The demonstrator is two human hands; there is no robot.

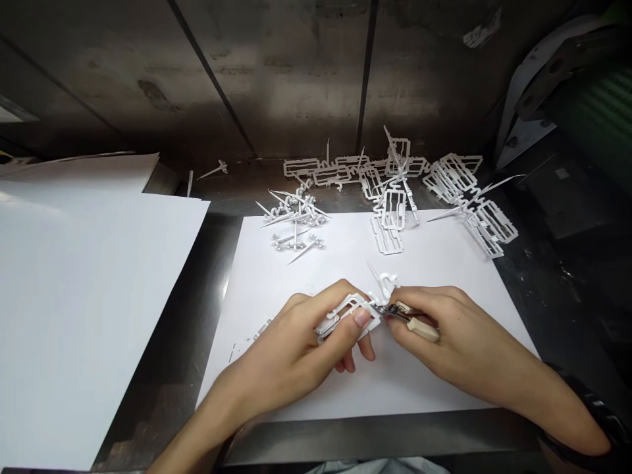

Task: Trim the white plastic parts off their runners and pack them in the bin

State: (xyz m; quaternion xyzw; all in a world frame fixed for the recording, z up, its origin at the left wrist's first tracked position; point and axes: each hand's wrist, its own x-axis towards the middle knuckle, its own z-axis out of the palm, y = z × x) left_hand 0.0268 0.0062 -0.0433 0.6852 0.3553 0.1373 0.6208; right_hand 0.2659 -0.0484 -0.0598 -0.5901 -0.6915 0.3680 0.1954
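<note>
My left hand (316, 336) pinches a white plastic frame (351, 304) between thumb and fingers, above a white paper sheet (395, 388). A curled white stem piece (386, 284) stands up from the frame's right end. In my right hand (444, 329) are small cutters with beige handles (423, 329); their metal jaws touch the joint between frame and stem. Part of another white frame (239, 349) shows on the paper behind my left wrist. On the far side of the sheet lies a small heap of white stem pieces (299, 210).
Several white plastic frames (394, 209) lie at the back, and more frames (486, 227) at the right. One loose stem piece (214, 170) is near the metal back wall (296, 79). Stacked white sheets (89, 283) cover the left side. A green object (592, 112) is at upper right.
</note>
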